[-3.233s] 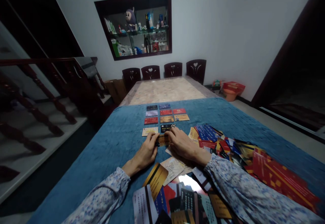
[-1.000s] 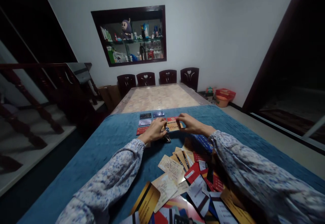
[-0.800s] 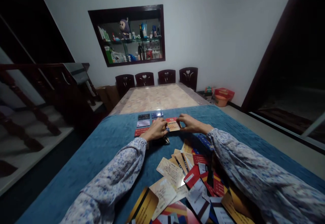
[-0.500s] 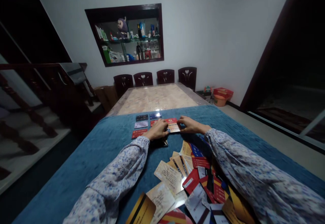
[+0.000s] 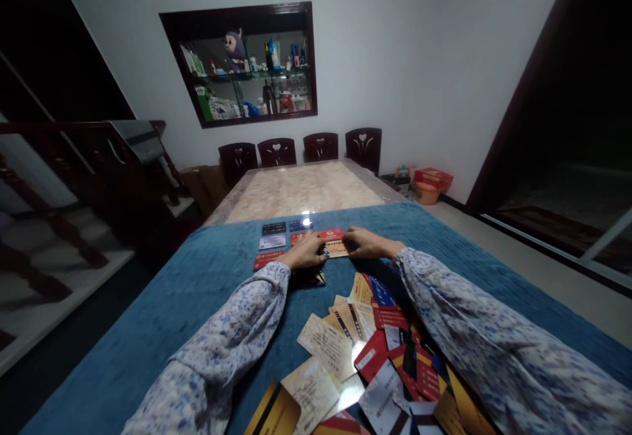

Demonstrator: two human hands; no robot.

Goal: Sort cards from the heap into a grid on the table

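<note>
Between my two hands a pale gold card [image 5: 336,249] lies at the near side of a red card [image 5: 332,233]. My left hand [image 5: 307,251] has its fingers closed at the gold card's left edge and covers part of another red card. At the right edge, my right hand [image 5: 366,243] pinches the same gold card. Just below my left wrist are some dark cards [image 5: 316,278], mostly hidden. To the left lie a black card [image 5: 274,228], a blue card [image 5: 301,224], a silver card [image 5: 272,243] and a red card [image 5: 269,260], set out in rows.
Nearer me, a loose pile of overlapping cards [image 5: 328,344] spreads between my forearms. A blue cloth [image 5: 197,310] covers the near part of the table [image 5: 306,188]. Several dark chairs [image 5: 320,148] stand at the far end, below a wall shelf [image 5: 249,74].
The gold card shows less glare, and its printing is plainer. My right hand has shifted slightly left. The whole view has moved a little.
</note>
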